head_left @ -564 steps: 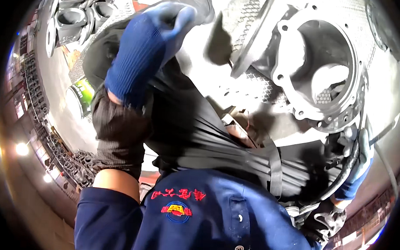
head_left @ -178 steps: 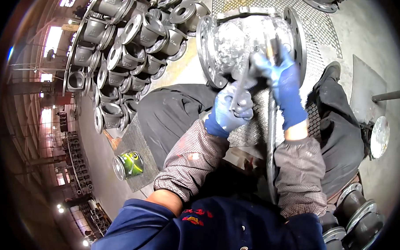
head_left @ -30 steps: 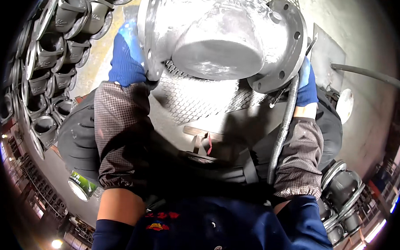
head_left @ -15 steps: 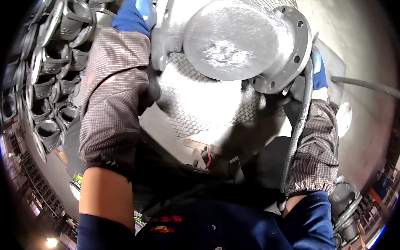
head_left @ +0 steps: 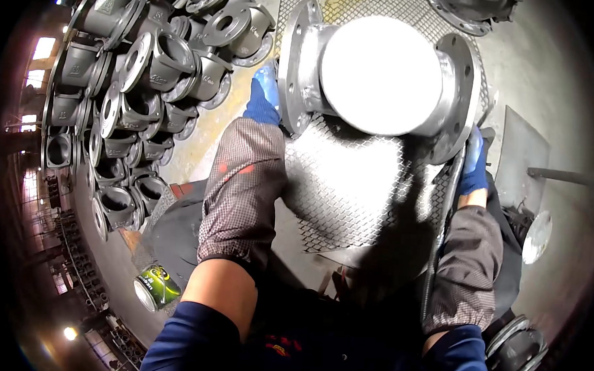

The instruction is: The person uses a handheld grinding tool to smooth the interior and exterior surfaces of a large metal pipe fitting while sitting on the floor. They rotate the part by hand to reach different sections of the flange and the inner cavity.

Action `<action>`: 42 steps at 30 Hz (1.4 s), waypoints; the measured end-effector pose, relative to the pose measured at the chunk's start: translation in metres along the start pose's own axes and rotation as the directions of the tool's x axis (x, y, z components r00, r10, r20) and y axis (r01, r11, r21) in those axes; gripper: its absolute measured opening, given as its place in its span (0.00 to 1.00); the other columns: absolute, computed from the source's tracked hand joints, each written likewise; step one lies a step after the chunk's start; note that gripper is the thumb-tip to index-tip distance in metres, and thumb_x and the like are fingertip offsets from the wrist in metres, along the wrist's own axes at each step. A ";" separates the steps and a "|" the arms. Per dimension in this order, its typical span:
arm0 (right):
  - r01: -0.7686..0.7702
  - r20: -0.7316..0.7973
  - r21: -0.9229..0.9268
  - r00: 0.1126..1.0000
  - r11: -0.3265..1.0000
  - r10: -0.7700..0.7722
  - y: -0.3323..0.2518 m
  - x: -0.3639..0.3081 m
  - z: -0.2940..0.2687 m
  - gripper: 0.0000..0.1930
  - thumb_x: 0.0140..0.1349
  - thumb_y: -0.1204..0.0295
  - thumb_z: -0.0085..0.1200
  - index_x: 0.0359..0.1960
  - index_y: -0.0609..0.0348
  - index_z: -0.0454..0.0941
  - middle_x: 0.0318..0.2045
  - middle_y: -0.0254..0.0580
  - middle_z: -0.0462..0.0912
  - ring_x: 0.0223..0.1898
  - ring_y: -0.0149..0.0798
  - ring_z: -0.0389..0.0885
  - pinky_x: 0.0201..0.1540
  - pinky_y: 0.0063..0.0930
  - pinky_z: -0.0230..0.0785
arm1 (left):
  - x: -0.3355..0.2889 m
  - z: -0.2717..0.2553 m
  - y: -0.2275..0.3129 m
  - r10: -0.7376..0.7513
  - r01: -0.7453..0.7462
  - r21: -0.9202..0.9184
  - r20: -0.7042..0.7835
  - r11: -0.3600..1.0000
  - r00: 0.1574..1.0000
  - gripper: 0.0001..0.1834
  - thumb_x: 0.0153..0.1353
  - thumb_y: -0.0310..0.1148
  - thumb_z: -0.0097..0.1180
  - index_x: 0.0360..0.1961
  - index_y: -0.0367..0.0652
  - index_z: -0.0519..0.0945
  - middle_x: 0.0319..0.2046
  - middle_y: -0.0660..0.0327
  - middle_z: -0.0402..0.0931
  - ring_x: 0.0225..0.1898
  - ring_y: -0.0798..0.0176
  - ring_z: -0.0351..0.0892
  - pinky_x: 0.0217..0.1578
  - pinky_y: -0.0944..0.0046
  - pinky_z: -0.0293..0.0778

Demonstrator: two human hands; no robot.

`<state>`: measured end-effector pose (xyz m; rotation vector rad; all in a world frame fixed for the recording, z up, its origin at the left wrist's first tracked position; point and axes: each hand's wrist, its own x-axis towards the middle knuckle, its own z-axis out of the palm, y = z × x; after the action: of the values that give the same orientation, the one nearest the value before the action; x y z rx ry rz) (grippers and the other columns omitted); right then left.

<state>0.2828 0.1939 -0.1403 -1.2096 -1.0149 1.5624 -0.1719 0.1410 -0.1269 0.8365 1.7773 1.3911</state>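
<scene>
A grey flanged valve body [head_left: 314, 71] rests on a metal mesh surface in front of me, its round middle face glaring white under the light. At its left flange is my left hand [head_left: 265, 89] in a blue glove, closed on the flange edge with the fingertips out of sight. My right hand [head_left: 474, 162], gloved in blue too, is up against the outer side of the right flange [head_left: 458, 99]. Its fingers are mostly hidden behind the flange and a dark hose [head_left: 439, 249], which runs from there down toward my lap.
Many grey flanged castings [head_left: 143, 101] are stacked on the left. Part of another casting [head_left: 473, 8] shows at the far right. A metal plate [head_left: 520, 154] with a bar stands right of my right hand. A green can [head_left: 157, 288] is near my left elbow.
My view has shifted, so the valve body and both hands sit farther right and lower in the picture. More of the stacked castings shows. Both hands stay at the flanges.
</scene>
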 end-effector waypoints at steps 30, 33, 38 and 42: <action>-0.298 -0.044 0.139 0.951 0.944 0.306 0.020 -0.148 0.001 0.17 0.65 0.63 0.47 0.44 0.65 0.79 0.36 0.38 0.82 0.34 0.32 0.79 0.38 0.23 0.70 | -0.267 -0.052 -0.025 -0.361 0.294 -0.775 0.091 0.559 0.928 0.21 0.67 0.45 0.37 0.50 0.43 0.73 0.43 0.56 0.75 0.44 0.54 0.73 0.47 0.53 0.69; -0.366 0.006 0.251 0.926 0.896 0.377 0.022 -0.179 -0.012 0.16 0.65 0.64 0.47 0.43 0.65 0.78 0.34 0.39 0.82 0.32 0.34 0.80 0.36 0.24 0.71 | -0.280 -0.050 -0.027 -0.486 0.319 -0.637 -0.101 0.702 0.868 0.26 0.69 0.50 0.34 0.56 0.41 0.69 0.48 0.54 0.74 0.47 0.53 0.73 0.49 0.53 0.71; -0.322 0.048 0.096 0.947 0.942 0.319 -0.007 -0.210 0.017 0.14 0.68 0.63 0.42 0.43 0.58 0.76 0.31 0.31 0.79 0.29 0.28 0.76 0.31 0.20 0.70 | -0.283 -0.058 -0.009 -0.396 0.270 -0.556 -0.119 0.787 0.911 0.25 0.69 0.49 0.35 0.55 0.41 0.70 0.47 0.55 0.74 0.46 0.55 0.74 0.48 0.55 0.71; -0.286 0.081 0.076 0.957 0.955 0.280 -0.007 -0.150 0.007 0.17 0.68 0.65 0.39 0.48 0.64 0.74 0.38 0.41 0.81 0.36 0.36 0.80 0.41 0.28 0.73 | -0.273 -0.058 0.003 -0.337 0.240 -0.472 -0.130 0.848 0.933 0.24 0.69 0.48 0.35 0.54 0.40 0.70 0.46 0.55 0.75 0.45 0.56 0.74 0.46 0.57 0.72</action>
<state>0.2962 0.0513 -0.0943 -1.2906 -0.8336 1.8625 -0.0750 -0.1160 -0.0754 0.1668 1.5498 1.6338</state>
